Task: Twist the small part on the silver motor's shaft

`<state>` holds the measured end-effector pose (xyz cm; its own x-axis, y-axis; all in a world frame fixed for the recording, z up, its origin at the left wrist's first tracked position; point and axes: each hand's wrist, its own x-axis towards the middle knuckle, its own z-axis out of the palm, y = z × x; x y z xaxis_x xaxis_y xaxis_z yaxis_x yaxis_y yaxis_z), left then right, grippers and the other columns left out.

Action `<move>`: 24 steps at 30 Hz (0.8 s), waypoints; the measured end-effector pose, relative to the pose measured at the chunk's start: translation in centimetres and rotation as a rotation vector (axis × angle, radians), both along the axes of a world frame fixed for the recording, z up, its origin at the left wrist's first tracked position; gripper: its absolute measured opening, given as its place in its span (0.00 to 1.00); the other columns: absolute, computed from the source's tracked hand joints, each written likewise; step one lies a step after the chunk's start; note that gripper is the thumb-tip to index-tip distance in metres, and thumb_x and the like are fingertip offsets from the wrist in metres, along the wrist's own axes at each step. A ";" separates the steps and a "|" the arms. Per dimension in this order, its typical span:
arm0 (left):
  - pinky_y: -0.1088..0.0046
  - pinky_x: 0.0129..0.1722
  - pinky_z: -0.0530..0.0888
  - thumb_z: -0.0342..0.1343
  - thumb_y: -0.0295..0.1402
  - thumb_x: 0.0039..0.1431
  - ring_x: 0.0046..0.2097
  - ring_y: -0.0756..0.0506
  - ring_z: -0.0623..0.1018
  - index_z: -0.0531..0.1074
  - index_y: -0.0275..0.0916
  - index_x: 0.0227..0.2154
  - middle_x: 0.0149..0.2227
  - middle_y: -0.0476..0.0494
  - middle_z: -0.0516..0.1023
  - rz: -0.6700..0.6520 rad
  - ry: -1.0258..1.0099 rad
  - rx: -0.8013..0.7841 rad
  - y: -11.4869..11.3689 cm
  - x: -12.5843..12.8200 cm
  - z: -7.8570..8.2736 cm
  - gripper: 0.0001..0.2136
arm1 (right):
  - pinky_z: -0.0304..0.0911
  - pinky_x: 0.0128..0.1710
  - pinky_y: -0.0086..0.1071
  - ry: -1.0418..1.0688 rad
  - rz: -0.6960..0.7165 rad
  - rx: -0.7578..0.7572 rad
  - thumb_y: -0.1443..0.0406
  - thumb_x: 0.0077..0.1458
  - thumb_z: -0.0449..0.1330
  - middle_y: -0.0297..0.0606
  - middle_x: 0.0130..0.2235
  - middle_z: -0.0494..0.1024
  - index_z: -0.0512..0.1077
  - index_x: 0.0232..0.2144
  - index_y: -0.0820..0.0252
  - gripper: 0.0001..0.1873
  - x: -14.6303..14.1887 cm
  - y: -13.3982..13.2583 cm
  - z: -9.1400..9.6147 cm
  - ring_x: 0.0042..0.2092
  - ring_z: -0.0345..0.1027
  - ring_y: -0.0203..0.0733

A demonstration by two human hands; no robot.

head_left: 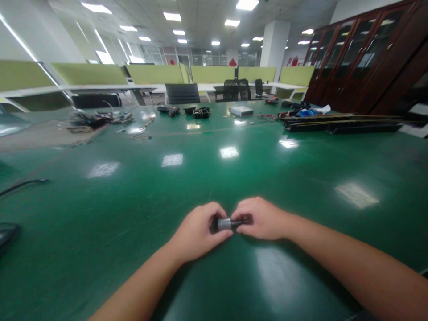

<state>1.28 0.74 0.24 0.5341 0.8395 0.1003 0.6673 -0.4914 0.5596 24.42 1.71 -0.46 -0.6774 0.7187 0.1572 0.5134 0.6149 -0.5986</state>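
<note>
A small cylindrical part (224, 224) with a silver middle and black ends lies between my hands, low over the green table (187, 187). Thumb and fingers of my left hand (200, 232) curl round its thicker left end. My right hand (262, 218) pinches the thin dark shaft (236, 224) on the other side. Both hands are close together, fingertips nearly meeting above the part. My palms and fingers hide the two ends, so its exact kind cannot be made out.
Toward the far edge are a power drill (169, 110), black parts (201, 113), a silver box (241, 110) and long black rails (334, 124). Electronic scrap (100, 118) is piled at far left. A black cable (25, 183) and a dark object (8, 234) lie nearer left.
</note>
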 end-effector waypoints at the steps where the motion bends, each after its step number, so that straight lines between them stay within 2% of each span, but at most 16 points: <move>1: 0.71 0.32 0.65 0.65 0.38 0.54 0.33 0.46 0.73 0.75 0.41 0.37 0.32 0.50 0.76 0.000 0.010 0.001 0.0 0.0 0.0 0.10 | 0.60 0.35 0.28 0.004 -0.010 -0.009 0.69 0.52 0.66 0.34 0.34 0.77 0.80 0.39 0.60 0.10 0.0 0.0 -0.1 0.34 0.69 0.35; 8: 0.70 0.36 0.67 0.66 0.41 0.54 0.36 0.45 0.74 0.75 0.42 0.43 0.36 0.48 0.78 -0.029 0.014 0.025 -0.1 0.1 0.2 0.15 | 0.61 0.36 0.28 0.007 -0.017 0.008 0.70 0.53 0.65 0.35 0.35 0.78 0.80 0.39 0.60 0.09 0.2 0.0 -0.2 0.35 0.69 0.36; 12: 0.71 0.34 0.66 0.61 0.41 0.60 0.34 0.46 0.73 0.76 0.42 0.40 0.34 0.49 0.77 -0.047 0.001 0.024 0.0 0.1 0.3 0.10 | 0.61 0.35 0.28 0.019 -0.024 0.012 0.69 0.54 0.65 0.34 0.34 0.77 0.79 0.39 0.59 0.09 0.2 0.0 -0.3 0.34 0.69 0.35; 24: 0.72 0.32 0.66 0.63 0.38 0.58 0.33 0.47 0.73 0.77 0.41 0.38 0.32 0.49 0.76 -0.039 -0.028 0.011 0.1 0.0 0.0 0.08 | 0.59 0.35 0.28 0.012 0.016 0.073 0.67 0.55 0.65 0.34 0.33 0.77 0.79 0.38 0.60 0.07 0.3 0.1 -0.4 0.34 0.67 0.35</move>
